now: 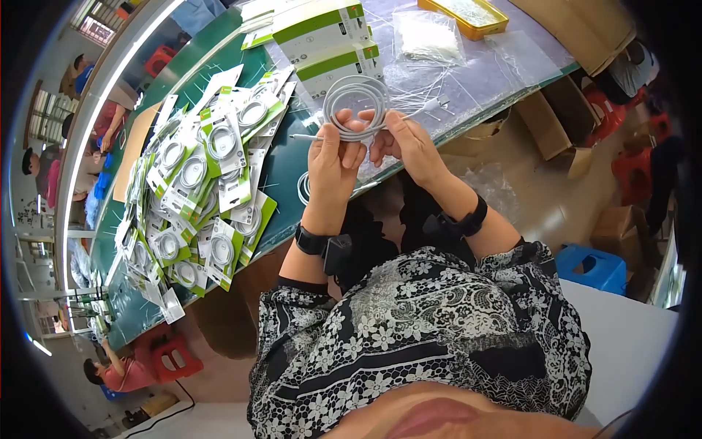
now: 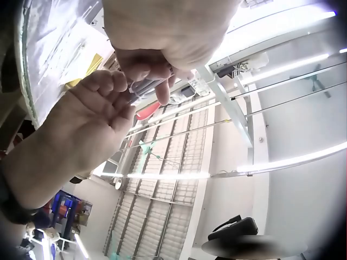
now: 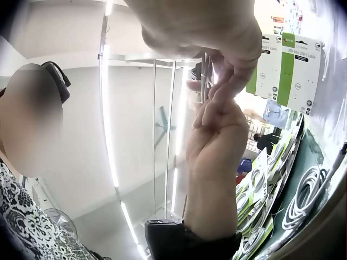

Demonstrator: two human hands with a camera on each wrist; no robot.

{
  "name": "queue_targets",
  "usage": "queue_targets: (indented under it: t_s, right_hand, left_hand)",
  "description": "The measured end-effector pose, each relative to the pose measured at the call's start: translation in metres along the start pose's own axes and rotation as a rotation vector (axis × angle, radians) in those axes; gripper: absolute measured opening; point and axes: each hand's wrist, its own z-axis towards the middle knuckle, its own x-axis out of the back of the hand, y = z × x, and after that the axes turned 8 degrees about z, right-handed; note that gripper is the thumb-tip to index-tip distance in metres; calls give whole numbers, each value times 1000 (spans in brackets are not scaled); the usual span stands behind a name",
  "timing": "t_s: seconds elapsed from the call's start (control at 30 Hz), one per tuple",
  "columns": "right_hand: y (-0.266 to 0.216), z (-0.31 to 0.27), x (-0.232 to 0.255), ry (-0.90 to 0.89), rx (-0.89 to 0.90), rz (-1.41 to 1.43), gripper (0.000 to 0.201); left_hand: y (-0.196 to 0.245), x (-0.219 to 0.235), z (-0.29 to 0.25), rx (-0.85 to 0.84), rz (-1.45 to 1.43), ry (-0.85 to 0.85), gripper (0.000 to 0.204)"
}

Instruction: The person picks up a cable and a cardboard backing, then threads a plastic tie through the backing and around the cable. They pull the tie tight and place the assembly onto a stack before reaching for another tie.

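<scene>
A white cable wound into a round coil (image 1: pixel 356 83) is held up in front of me between both hands. My left hand (image 1: pixel 334 162) grips its lower left side, thumb over the strands. At the lower right my right hand (image 1: pixel 414 148) pinches the coil between thumb and fingers. One thin cable end (image 1: pixel 303 137) sticks out to the left, and a white plug (image 1: pixel 436 104) lies off to the right. In the left wrist view, fingers hide most of the coil; the right wrist view shows a few strands (image 3: pixel 205 81) between the hands.
A heap of carded cable packs (image 1: pixel 194 175) covers the green table at left. White-green boxes (image 1: pixel 329 69) stand behind the coil. Near them lie loose white ties, a plastic bag (image 1: pixel 428 40) and a yellow tray (image 1: pixel 475 25). Another coiled cable (image 3: pixel 303 197) lies near the table edge.
</scene>
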Motion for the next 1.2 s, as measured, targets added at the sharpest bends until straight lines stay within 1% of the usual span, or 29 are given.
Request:
queue_targets:
  t_s: [0.1, 0.2, 0.37, 0.5, 0.6, 0.63, 0.73, 0.77, 0.87, 0.9, 1.0, 1.03, 1.13, 1.17, 1.2]
  right_hand:
    - [-8, -3, -5, -11, 15, 34, 47]
    - [-15, -8, -3, -35, -18, -5, 48]
    - [-23, -14, 2, -26, -58, -36, 47]
    - [-33, -10, 9, 50, -63, -103, 47]
    - [-34, 7, 30, -115, -149, -123, 46]
    - [-36, 9, 34, -107, -155, -121, 46]
    - [-45, 16, 40, -204, -259, -312, 43]
    - [-42, 19, 46, -202, -264, -308, 43]
    - [-30, 25, 67, -269, -388, -418, 37]
    - [-27, 24, 67, -270, -389, -417, 37]
    - [-16, 18, 60, -243, -316, -338, 36]
    - [-13, 19, 58, -242, -310, -337, 36]
    - [1, 20, 56, -227, -438, -895, 37]
    - [3, 16, 59, -221, -429, -892, 37]
    - [6, 9, 65, -158, -473, -581, 35]
  left_hand:
    - [3, 1, -2, -16, -4, -28, 37]
    - [4, 6, -3, -53, -174, -142, 35]
    - [9, 8, -6, -49, -200, -150, 35]
    - [10, 4, -7, -21, -280, -121, 34]
    - [11, 3, -9, 213, -59, -113, 32]
    - [10, 3, -9, 222, -64, -110, 32]
    - [6, 7, -6, 370, 71, -132, 31]
    - [4, 7, -6, 375, 70, -128, 31]
    - [-3, 5, -7, 563, 226, -174, 29]
    - [-5, 9, -4, 563, 226, -172, 29]
    - [-6, 23, 8, 602, 510, -122, 28]
    - [-7, 24, 12, 601, 514, -124, 28]
    - [-5, 14, 22, 688, 741, -256, 26]
    - [-5, 12, 26, 687, 751, -263, 26]
    - [-5, 11, 32, 671, 750, -254, 26]
